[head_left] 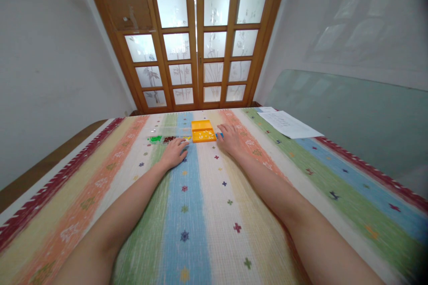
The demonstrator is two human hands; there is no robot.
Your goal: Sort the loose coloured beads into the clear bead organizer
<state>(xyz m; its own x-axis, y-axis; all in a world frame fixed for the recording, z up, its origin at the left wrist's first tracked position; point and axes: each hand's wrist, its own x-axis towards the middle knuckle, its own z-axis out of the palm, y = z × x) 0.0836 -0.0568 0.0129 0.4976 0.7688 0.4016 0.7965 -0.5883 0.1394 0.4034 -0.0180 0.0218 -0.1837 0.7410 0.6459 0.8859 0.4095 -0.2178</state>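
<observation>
An orange tray (202,125) with small pale pieces in it lies on the striped cloth at the far middle of the table. My right hand (229,137) rests palm down just right of the tray, fingers stretched out and lying flat beside a small blue thing (219,135). Left of the tray sit small clear boxes, one with green pieces (155,139) and one with dark red pieces (168,139). My left hand (175,151) lies flat on the cloth just in front of these boxes, fingers extended toward them. Neither hand grips anything.
The striped cloth (200,213) covers the whole table. A white sheet of paper (288,124) lies at the far right. A glass pane (351,111) leans on the right wall. Wooden doors with frosted panels (195,44) stand behind the table.
</observation>
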